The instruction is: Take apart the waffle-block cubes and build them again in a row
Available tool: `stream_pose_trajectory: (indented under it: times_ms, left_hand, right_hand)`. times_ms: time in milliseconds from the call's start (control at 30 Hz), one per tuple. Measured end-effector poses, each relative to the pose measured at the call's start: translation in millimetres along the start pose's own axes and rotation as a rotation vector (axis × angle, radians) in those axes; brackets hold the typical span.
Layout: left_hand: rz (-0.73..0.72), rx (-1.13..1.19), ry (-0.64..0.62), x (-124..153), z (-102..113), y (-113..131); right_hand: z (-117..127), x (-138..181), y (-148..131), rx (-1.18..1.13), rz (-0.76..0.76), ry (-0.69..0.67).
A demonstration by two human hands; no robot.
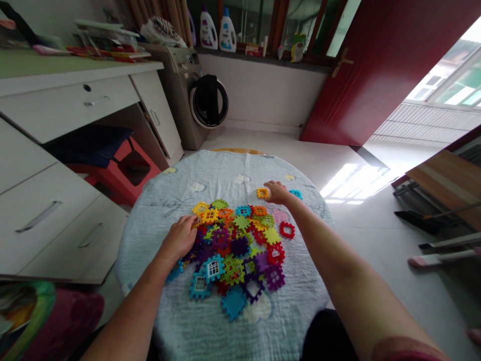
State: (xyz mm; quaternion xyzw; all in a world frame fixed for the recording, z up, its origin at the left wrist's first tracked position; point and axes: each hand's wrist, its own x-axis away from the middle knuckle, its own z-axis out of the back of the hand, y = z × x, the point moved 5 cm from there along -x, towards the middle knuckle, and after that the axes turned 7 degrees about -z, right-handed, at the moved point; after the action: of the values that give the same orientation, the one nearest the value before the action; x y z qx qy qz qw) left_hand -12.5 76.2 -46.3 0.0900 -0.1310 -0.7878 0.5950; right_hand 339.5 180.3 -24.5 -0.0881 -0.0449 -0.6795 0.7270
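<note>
A heap of several colourful plastic interlocking tiles (pixel 240 245) lies on a round table under a pale blue quilted cloth (pixel 210 175). My left hand (pixel 180 238) rests palm down on the heap's left edge, fingers curled over tiles near a yellow tile (pixel 208 215). My right hand (pixel 277 192) reaches to the far side of the heap and pinches an orange-yellow tile (pixel 262 192). A turquoise tile (pixel 296 193) lies just right of that hand. A red tile (pixel 287 230) sits apart at the heap's right.
A white desk with drawers (pixel 56 115) stands at the left, a red stool (pixel 124 173) under it. A washing machine (pixel 203 100) is behind the table, a dark red door (pixel 376 70) at the back right. A wooden surface (pixel 447 185) is at the right.
</note>
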Motion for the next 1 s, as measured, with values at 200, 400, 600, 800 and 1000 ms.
stream_pose_trajectory:
  times_ms: [200,400,600,800,1000]
  left_hand:
    - [0.006,0.032,0.004,0.3,3.1,1.4]
    - [0.007,0.007,-0.021,-0.7,4.1,2.8]
    - [0.001,0.009,-0.005,0.1,3.0,2.2]
    - [-0.004,0.005,0.007,-0.1,1.8,1.0]
    - [0.002,0.016,-0.006,-0.6,2.5,1.0]
  right_hand:
    - [1.5,-9.7,-8.3,0.024,-0.042,-0.046]
    - [-3.6,-7.4,33.5,0.132,-0.105,-0.142]
    - [-6.7,-7.1,37.3,0.123,-0.115,-0.096]
    - [-5.7,-7.8,42.0,0.123,-0.129,-0.108]
    - [-5.7,-7.9,45.8,0.129,-0.136,-0.12]
